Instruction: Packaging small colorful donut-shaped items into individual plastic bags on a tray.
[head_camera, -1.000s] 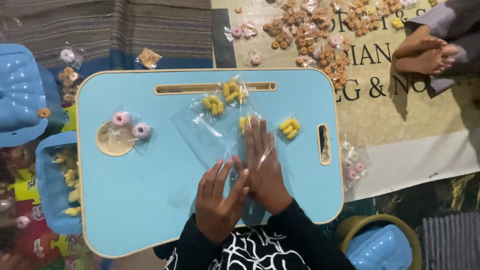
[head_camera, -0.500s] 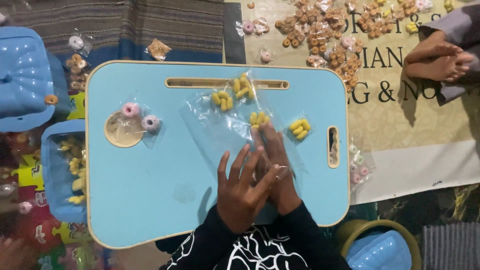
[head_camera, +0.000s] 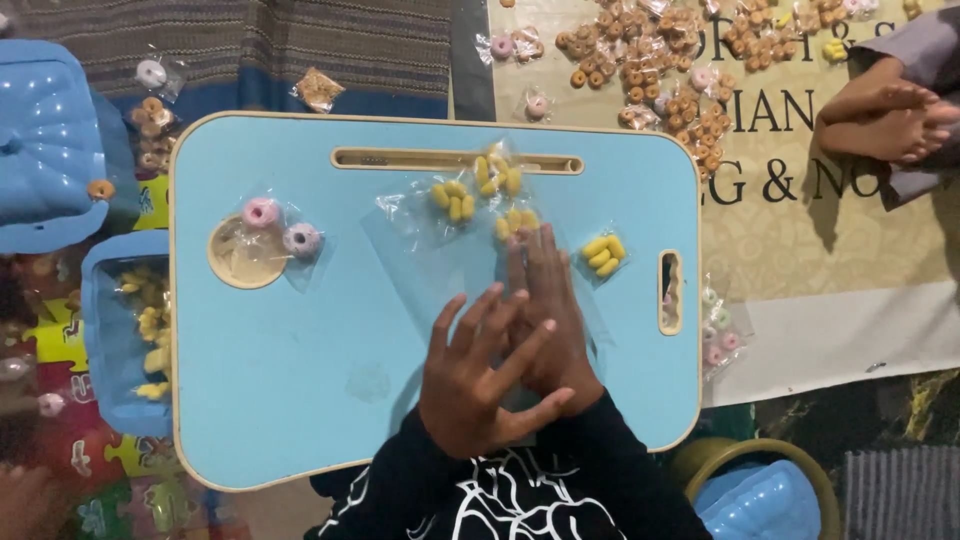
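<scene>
A light blue lap table (head_camera: 300, 400) lies under both hands. My right hand (head_camera: 545, 290) rests flat on a stack of clear plastic bags (head_camera: 420, 250), fingers pointing away from me. My left hand (head_camera: 475, 385) lies partly over it with fingers spread. Small clear packets of yellow pieces sit just beyond the fingertips (head_camera: 453, 200), by the table's slot (head_camera: 497, 175) and to the right (head_camera: 604, 252). A packet with two pink rings (head_camera: 280, 228) lies at the round recess (head_camera: 232, 268) on the left.
A blue box (head_camera: 100, 270) with yellow pieces and a blue lid (head_camera: 45, 150) stand left of the table. Many packets (head_camera: 680, 70) are piled on a printed mat beyond it. Another person's feet (head_camera: 885, 120) rest at the upper right. A blue bin (head_camera: 765, 500) sits at the lower right.
My left hand has slid right and forward over my right hand, its fingers spreading wider. The right hand stays flat on the bags.
</scene>
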